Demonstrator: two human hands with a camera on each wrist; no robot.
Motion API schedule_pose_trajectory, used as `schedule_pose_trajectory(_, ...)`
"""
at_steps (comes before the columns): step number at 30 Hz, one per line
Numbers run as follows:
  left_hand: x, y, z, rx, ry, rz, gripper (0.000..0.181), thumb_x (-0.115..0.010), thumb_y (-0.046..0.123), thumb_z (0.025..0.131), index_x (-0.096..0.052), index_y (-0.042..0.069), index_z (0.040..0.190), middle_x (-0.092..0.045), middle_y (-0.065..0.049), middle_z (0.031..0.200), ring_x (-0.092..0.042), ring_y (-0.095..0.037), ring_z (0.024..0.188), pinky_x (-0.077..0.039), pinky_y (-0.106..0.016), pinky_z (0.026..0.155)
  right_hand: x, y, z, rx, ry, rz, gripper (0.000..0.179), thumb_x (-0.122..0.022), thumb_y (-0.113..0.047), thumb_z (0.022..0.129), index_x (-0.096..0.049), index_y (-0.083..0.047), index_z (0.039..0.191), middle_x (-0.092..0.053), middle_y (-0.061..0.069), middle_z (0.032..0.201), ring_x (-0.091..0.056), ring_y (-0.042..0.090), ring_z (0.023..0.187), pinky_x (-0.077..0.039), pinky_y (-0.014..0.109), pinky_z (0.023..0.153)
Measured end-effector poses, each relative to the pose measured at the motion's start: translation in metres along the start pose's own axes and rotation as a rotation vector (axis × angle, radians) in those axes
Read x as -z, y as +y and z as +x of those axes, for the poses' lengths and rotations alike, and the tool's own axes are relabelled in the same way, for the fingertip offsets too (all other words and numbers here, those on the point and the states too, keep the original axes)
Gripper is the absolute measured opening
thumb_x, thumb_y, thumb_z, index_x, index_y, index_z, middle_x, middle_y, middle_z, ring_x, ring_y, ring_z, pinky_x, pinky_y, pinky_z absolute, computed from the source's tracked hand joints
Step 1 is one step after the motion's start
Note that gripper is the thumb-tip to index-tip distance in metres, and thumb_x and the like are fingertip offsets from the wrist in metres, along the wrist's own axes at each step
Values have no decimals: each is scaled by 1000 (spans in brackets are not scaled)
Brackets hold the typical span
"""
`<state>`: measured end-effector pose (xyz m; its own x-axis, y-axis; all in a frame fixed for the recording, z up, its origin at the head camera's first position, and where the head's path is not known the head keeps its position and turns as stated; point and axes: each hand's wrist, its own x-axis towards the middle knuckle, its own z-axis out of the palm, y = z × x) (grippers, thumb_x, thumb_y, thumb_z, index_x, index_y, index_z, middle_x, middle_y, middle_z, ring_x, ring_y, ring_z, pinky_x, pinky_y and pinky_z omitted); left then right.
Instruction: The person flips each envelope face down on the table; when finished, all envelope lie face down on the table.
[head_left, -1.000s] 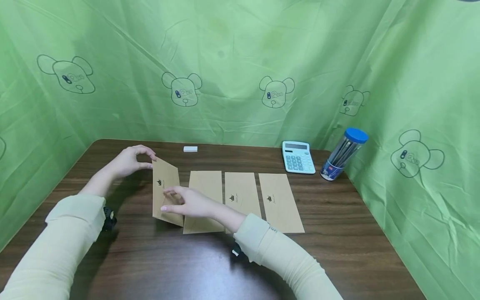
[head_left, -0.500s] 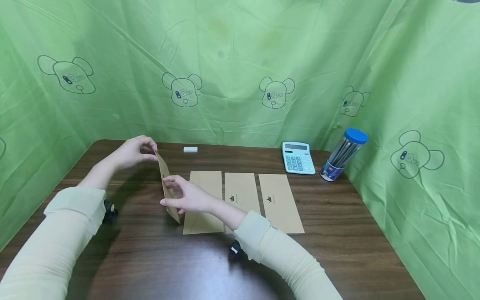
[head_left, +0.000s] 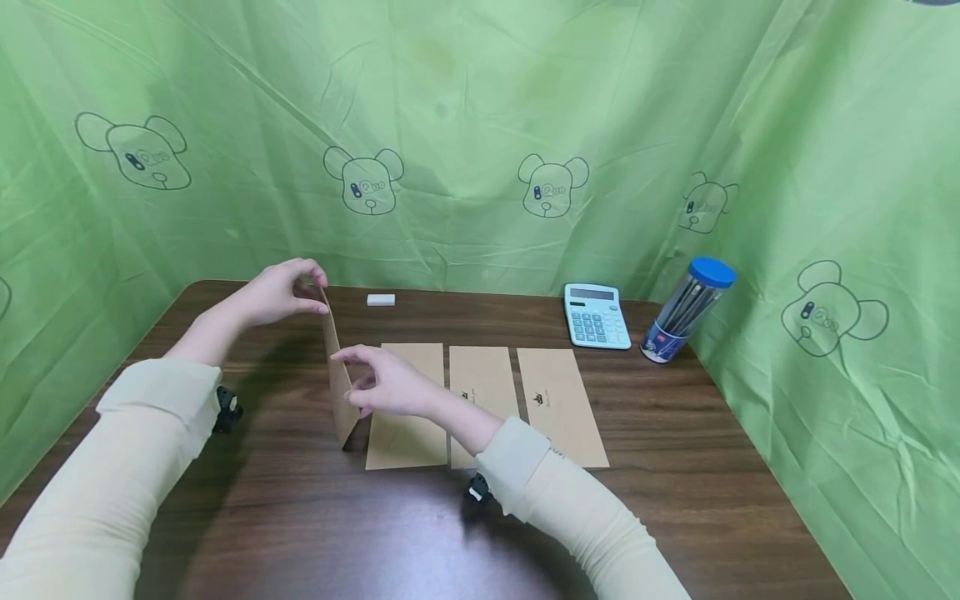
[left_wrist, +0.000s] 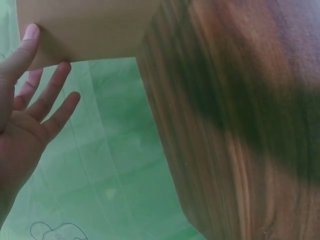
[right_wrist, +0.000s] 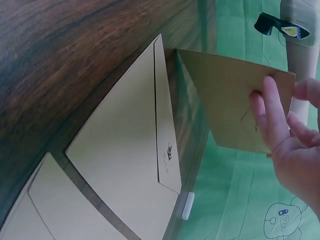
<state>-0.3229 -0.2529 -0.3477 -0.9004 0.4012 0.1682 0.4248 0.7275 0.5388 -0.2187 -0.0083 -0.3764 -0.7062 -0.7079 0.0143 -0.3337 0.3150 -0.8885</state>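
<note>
A brown kraft envelope point(head_left: 337, 387) stands nearly on edge over the left part of the table. My left hand point(head_left: 281, 292) pinches its far upper corner; in the left wrist view the thumb lies on one face of the envelope point(left_wrist: 95, 30), with fingers behind. Nearer the front, my right hand point(head_left: 393, 383) holds the envelope by its edge, the fingers lying across one face in the right wrist view. Part of a dark print shows beside those fingers. Flat on the table to the right lie three more envelopes side by side, the closest one point(head_left: 408, 446) partly under my right hand.
Behind the flat envelopes are a small white block point(head_left: 381, 300) and a light blue calculator point(head_left: 597, 315). A clear tube with a blue lid point(head_left: 686, 308), holding dark sticks, leans at the back right. Green curtain point(head_left: 465, 100) surrounds the brown table point(head_left: 360, 542).
The envelope has turned from showing its crown-printed face to standing nearly edge-on. My left hand has moved right and farther up the view with its corner; my right hand has shifted its hold slightly.
</note>
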Motion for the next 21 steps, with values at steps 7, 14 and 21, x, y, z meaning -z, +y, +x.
schedule_pose_trajectory(7, -2, 4, 3, -46, -64, -29, 45, -79, 13, 76, -57, 6, 115, -58, -16, 117, -61, -35, 104, -51, -47, 86, 2, 4, 0, 4, 92, -189, 57, -64, 5, 77, -53, -8, 131, -58, 2, 128, -60, -1, 80, -49, 13, 66)
schedule_pose_trajectory(14, -9, -3, 1, -65, -101, -13, 66, -80, 9, 73, -51, 8, 131, -53, -15, 131, -54, -36, 114, -41, -54, 96, -3, 8, 0, -78, 200, -160, 58, -67, 8, 72, -57, -7, 127, -59, 2, 111, -58, 3, 79, -48, 14, 59)
schedule_pose_trajectory(21, -11, -23, -6, 53, -140, -5, 81, -79, 33, 76, -38, 2, 139, -45, -25, 135, -42, -42, 123, -34, -57, 100, -6, 13, -1, -137, 290, -14, 60, -67, 11, 71, -60, -12, 125, -58, 1, 102, -58, 6, 79, -49, 17, 54)
